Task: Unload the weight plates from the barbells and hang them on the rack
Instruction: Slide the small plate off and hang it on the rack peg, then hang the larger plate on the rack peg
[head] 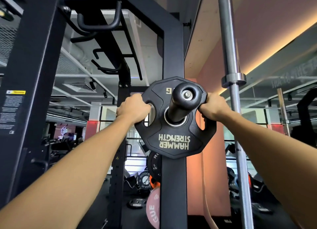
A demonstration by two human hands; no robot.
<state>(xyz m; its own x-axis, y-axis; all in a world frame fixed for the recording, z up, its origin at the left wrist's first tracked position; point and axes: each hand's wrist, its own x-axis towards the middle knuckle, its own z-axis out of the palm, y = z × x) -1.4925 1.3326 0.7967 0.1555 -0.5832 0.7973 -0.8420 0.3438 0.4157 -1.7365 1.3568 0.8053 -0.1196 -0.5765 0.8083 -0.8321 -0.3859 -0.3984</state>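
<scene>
Hands (135,108) gripping black plate (173,141), upside-down lettering

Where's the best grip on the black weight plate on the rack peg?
Take the weight plate by its two side cutouts, one hand from each side, fingers hooked through. The left hand and right hand do this now. The peg fills the centre hole, and the rim is smooth.

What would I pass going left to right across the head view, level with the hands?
Black rack post with warning label → left hand → storage peg through the black plate → right hand → upright silver barbell.
</scene>
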